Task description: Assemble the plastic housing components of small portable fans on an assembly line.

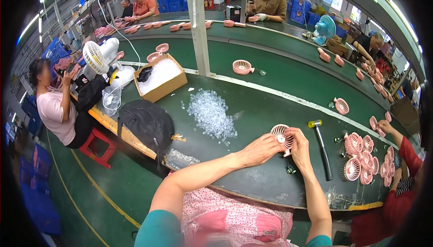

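Between my two hands is a round pink fan housing [280, 133] with curved slats, tilted above the dark green bench. My left hand [262, 149] grips its near left side, fingers closed round the rim. On its right side my right hand [299, 147] holds it with thumb and fingers pressed together. A small green circuit board [290, 169] dangles or lies just below, near my right wrist; I cannot tell which. To the right of my hands lies a hammer [322, 152] with a yellow head and black grip. Left of them spreads a heap of small transparent plastic pieces [211, 112].
Several pink housings [361, 157] are clustered at the bench's right, where a person in red [408, 175] reaches in. A carton [164, 84] of transparent pieces, a black mesh bag [146, 123] and a white fan [97, 55] stand left. Beyond runs a green conveyor [275, 73].
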